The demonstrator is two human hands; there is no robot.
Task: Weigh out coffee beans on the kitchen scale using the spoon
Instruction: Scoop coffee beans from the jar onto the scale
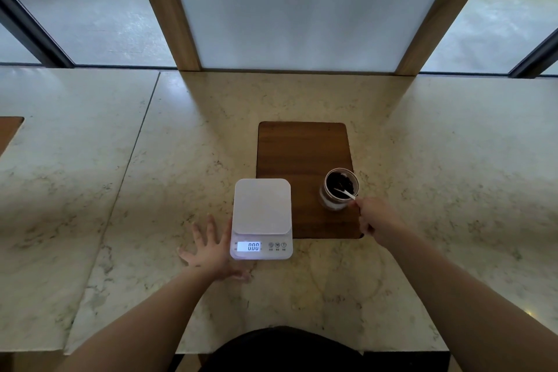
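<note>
Scale (pixel 262 217) sits on the marble counter (pixel 302 296), white, platform bare, its right part overlapping the near left corner of a dark wooden board (pixel 302 148). Display (pixel 248 246) lit, reading 000; three round buttons to its right.

Glass jar (pixel 339 189) stands on the board's right side, right of the scale and a little apart from it. Dark coffee beans (pixel 339 183) fill it near the rim. White spoon (pixel 345 193) rests with its bowl end down in the beans, handle slanting toward the near right over the rim.

Right hand (pixel 377 222) reaches in from the near right, fingertips pinched shut on the end of the spoon handle.

Left hand (pixel 211 251) lies flat on the counter, fingers spread wide, holding nothing, just beside the scale's left edge; whether it touches the scale is unclear.

Frosted panel between wooden posts at the far edge.
</note>
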